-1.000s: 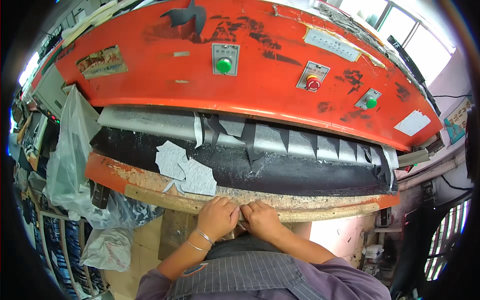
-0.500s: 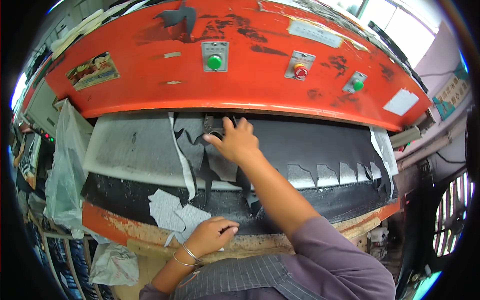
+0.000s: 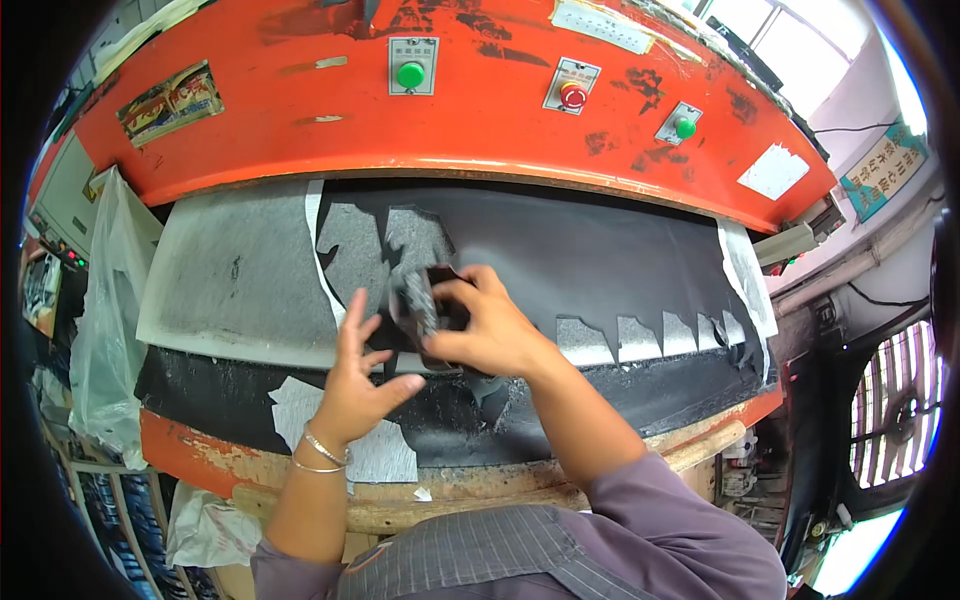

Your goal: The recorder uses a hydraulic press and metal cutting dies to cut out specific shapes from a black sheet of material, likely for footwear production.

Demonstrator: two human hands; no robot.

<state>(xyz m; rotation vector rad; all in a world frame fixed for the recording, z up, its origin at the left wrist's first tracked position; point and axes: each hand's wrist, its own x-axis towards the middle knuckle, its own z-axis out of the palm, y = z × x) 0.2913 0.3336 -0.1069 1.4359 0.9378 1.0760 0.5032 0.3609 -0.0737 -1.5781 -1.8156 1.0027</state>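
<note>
My right hand (image 3: 500,325) grips a dark metal cutting die (image 3: 418,305), smeared by motion, above the press bed. Close by on its left, my left hand (image 3: 355,390) has its fingers spread and holds nothing. Beneath them lies a black sheet (image 3: 590,245) with shaped holes near its left end and a jagged cut front edge. Light grey cut pieces (image 3: 388,455) lie at the front edge, partly behind my left wrist. Whether a cut piece sits inside the die, I cannot tell.
An orange press beam (image 3: 480,130) with green and red buttons spans the far side. The pale cutting board (image 3: 220,270) shows at left. A clear plastic bag (image 3: 115,320) hangs at the left edge. A worn wooden rail (image 3: 460,512) runs along the front.
My right hand has drawn the die from under the beam toward me. My left hand has risen from the front edge toward it, its fingers opening. The view has shifted slightly.
</note>
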